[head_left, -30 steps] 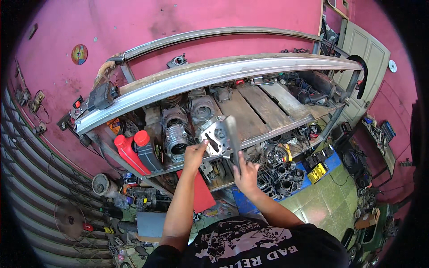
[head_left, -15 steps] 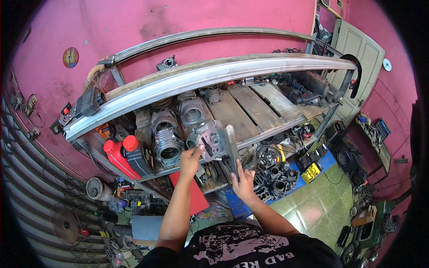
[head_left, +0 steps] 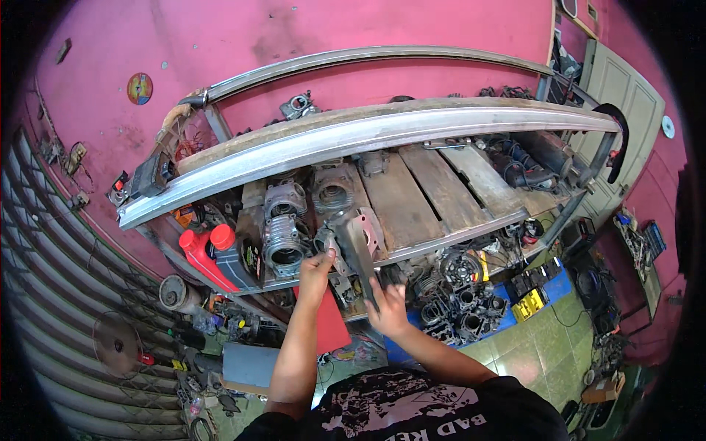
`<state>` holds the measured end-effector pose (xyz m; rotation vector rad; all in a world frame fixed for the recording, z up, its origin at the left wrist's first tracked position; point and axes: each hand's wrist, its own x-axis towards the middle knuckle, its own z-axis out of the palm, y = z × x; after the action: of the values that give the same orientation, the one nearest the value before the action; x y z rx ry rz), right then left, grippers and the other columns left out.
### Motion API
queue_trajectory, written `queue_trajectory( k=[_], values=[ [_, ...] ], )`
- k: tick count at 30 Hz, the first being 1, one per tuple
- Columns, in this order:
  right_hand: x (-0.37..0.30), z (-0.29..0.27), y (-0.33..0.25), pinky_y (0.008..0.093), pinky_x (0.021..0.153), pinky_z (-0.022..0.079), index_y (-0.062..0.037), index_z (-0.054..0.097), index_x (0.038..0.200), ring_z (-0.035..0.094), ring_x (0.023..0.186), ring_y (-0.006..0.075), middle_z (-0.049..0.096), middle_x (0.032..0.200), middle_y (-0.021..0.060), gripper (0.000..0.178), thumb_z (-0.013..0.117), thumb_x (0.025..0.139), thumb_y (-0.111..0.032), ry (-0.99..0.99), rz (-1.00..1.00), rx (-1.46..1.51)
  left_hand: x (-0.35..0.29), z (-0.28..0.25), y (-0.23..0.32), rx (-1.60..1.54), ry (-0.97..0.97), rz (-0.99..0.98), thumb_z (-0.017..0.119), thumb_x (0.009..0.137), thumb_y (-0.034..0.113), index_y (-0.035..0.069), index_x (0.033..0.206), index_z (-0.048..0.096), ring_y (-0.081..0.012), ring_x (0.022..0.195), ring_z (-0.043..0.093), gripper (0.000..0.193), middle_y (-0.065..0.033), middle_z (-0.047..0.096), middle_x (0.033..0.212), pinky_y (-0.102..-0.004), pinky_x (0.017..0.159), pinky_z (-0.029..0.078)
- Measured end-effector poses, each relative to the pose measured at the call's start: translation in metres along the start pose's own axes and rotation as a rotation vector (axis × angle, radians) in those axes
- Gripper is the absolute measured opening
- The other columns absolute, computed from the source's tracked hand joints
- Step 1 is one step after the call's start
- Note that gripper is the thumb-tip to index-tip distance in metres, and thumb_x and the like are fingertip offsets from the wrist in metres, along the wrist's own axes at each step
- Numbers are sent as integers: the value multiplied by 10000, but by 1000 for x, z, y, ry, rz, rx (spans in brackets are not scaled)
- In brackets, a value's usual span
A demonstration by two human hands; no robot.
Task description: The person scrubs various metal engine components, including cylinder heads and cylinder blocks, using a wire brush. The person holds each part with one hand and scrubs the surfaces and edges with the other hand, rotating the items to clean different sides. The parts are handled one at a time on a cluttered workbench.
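My left hand [head_left: 315, 278] is closed round the near left edge of a grey metal engine part [head_left: 371, 234], which looks like a cylinder head with a flat, holed face. It is held up at the front edge of the shelf. In my right hand [head_left: 390, 310] is a long flat metal bar [head_left: 360, 261], possibly a file, gripped near its lower end. The bar slants up across the part and hides its middle; I cannot tell whether the two touch. Just left of the part stand two engine cylinders [head_left: 285, 246] on the shelf.
A wooden plank shelf [head_left: 401, 198] lies behind my hands, below a long metal rail [head_left: 368, 132]. Red-capped oil bottles [head_left: 209, 253] stand at its left end. Several engine parts [head_left: 471, 309] crowd a blue surface [head_left: 555, 290] to the lower right.
The bar has moved left across the engine part, which has tilted so its face turns more to the right. The whole scene sits slightly right and lower in the picture.
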<state>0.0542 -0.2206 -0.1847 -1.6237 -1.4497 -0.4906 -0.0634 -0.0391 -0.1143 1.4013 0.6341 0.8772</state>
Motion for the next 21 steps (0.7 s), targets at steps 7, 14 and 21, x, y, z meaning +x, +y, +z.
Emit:
queue_trajectory(
  k=[7,14,21],
  values=[
    [25,-2,27,478,820,386,-19,538,1503,592,835,318,677,852,121,682,766,880,-175,35,113,-41,0,-5,-3,29,-14,16,708,1038,337,-15,829,755,-84,789,555,412,16,676,806,-286,773,428],
    [35,5,31,483,817,396,-37,519,1522,589,828,333,695,843,130,693,760,888,-183,64,-92,23,-3,1,0,-56,59,1,697,1045,342,-6,785,724,-79,784,506,435,28,636,804,-304,746,396],
    [8,-6,40,480,804,396,-17,532,1504,586,816,333,682,815,139,720,791,852,-182,0,-20,28,-8,3,16,57,67,11,699,1044,336,-6,809,751,-78,806,517,417,24,633,799,-293,758,399]
  ],
)
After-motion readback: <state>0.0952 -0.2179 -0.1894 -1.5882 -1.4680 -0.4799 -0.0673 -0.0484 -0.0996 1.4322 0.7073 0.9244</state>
